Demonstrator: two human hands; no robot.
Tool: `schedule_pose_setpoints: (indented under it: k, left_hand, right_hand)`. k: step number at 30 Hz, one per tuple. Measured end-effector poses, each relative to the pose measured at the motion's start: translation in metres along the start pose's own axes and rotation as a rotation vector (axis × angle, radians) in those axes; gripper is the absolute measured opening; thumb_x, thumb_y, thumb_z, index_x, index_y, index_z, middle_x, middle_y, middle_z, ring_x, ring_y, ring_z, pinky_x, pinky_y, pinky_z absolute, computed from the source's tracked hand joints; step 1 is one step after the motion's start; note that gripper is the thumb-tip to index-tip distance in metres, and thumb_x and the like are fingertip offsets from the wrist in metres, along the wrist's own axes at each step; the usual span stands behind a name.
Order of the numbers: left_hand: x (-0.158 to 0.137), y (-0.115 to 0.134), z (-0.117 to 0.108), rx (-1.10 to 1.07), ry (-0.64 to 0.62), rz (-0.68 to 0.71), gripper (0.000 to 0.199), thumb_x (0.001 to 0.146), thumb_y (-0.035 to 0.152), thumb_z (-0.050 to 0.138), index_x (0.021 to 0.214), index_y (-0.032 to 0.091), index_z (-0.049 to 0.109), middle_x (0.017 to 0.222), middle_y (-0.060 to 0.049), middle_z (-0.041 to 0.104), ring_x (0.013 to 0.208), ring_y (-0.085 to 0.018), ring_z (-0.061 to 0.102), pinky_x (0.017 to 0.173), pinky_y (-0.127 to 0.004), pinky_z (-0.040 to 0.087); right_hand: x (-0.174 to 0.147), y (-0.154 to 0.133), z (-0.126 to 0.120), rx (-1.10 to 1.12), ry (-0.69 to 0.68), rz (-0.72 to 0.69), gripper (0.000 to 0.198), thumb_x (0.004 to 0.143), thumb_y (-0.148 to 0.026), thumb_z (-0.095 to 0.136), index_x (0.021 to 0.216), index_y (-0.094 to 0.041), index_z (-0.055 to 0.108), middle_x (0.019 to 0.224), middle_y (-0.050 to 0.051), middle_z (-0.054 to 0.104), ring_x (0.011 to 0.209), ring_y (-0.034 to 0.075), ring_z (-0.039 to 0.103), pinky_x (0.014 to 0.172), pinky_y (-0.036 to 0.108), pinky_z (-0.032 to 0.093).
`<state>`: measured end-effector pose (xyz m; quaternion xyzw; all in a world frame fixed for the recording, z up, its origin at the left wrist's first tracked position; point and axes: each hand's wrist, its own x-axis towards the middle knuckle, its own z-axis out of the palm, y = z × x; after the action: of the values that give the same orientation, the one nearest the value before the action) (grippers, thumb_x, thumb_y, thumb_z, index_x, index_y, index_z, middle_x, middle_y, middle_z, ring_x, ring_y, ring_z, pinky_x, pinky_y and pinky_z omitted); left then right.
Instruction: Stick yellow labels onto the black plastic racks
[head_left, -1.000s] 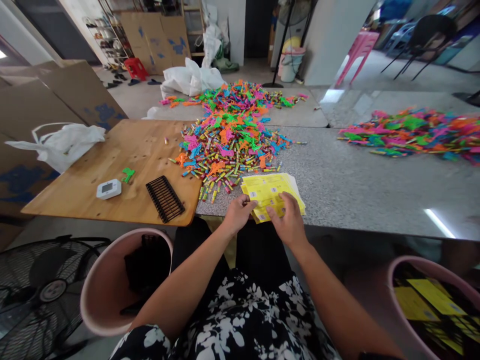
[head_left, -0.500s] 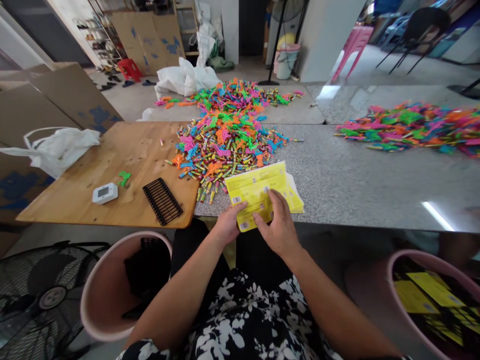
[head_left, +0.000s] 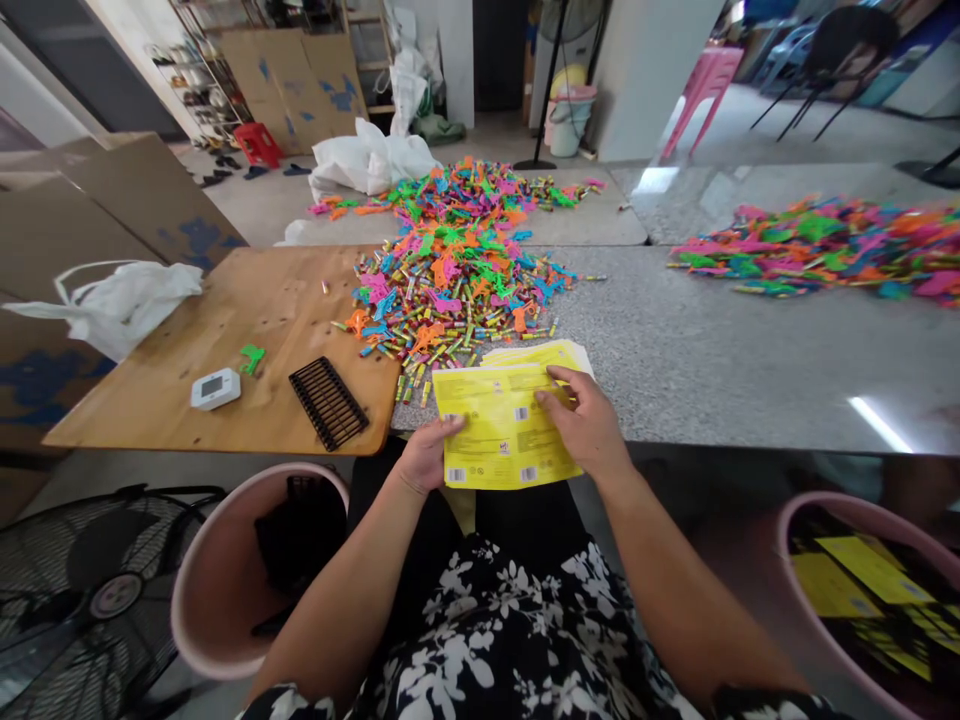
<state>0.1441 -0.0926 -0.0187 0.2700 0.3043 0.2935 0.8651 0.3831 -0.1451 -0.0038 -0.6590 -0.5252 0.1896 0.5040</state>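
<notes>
Between my hands is a yellow printed sheet (head_left: 491,440) with barcodes, held at the table's front edge. My left hand (head_left: 431,450) pinches its left side, thumb on top. My right hand (head_left: 589,420) grips its right side, fingers bent over the upper right part. Behind it, more yellow sheets (head_left: 559,352) with white edges lie on the grey stone table (head_left: 637,370). Just beyond them spreads a pile of small colourful toy guns and little striped tubes (head_left: 457,280). Left of my hands, a black slotted plastic rack (head_left: 328,402) rests on the wooden board (head_left: 247,425).
On the board are a white timer-like device (head_left: 215,388), a green toy gun (head_left: 252,358) and a white plastic bag (head_left: 131,300). Pink bins stand below left (head_left: 187,590) and right (head_left: 784,530). A black fan (head_left: 112,595) is at lower left. Another toy pile (head_left: 832,250) lies right.
The yellow sheet has come lower and nearer, turned square to me and spread flatter. My hands have moved apart, left hand leftward, right hand rightward. The stack behind shows more.
</notes>
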Motion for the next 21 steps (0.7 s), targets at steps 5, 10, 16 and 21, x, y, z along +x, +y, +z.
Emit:
schedule_pose_setpoints:
  k: [5,10,16,21]
  left_hand:
    - [0.002,-0.005,0.009,-0.041,-0.011,-0.039,0.057,0.087,0.046,0.065,0.133,0.013,0.064,0.126,-0.017,0.074,0.134,-0.039,0.061,0.114,-0.056,0.048]
    - [0.006,-0.017,0.019,-0.041,-0.042,-0.036,0.063,0.086,0.056,0.066,0.131,0.013,0.063,0.126,-0.018,0.074,0.132,-0.039,0.062,0.112,-0.054,0.050]
    - [0.012,-0.027,0.032,0.032,0.095,0.154,0.053,0.079,0.046,0.082,0.121,0.017,0.069,0.118,-0.013,0.078,0.121,-0.035,0.070,0.104,-0.048,0.057]
    - [0.009,-0.028,0.036,0.089,0.070,0.218,0.051,0.073,0.047,0.088,0.111,0.017,0.073,0.110,-0.012,0.080,0.116,-0.034,0.072,0.100,-0.047,0.059]
  right_hand:
    - [-0.021,-0.016,0.013,-0.117,0.050,-0.139,0.039,0.099,-0.050,0.058,0.124,-0.021,0.068,0.141,0.015,0.059,0.136,0.030,0.054,0.120,0.055,0.042]
    - [-0.051,-0.037,0.028,0.015,-0.044,-0.087,0.039,0.101,-0.051,0.055,0.128,-0.024,0.064,0.127,0.011,0.069,0.118,0.027,0.066,0.104,0.044,0.055]
    - [-0.054,-0.049,0.022,0.095,-0.107,-0.080,0.030,0.105,-0.042,0.049,0.120,-0.029,0.071,0.121,0.005,0.074,0.111,0.023,0.069,0.098,0.037,0.055]
    - [-0.050,-0.048,0.015,0.240,-0.128,-0.028,0.033,0.103,-0.048,0.054,0.119,-0.028,0.075,0.121,0.004,0.074,0.110,0.024,0.069,0.098,0.038,0.056]
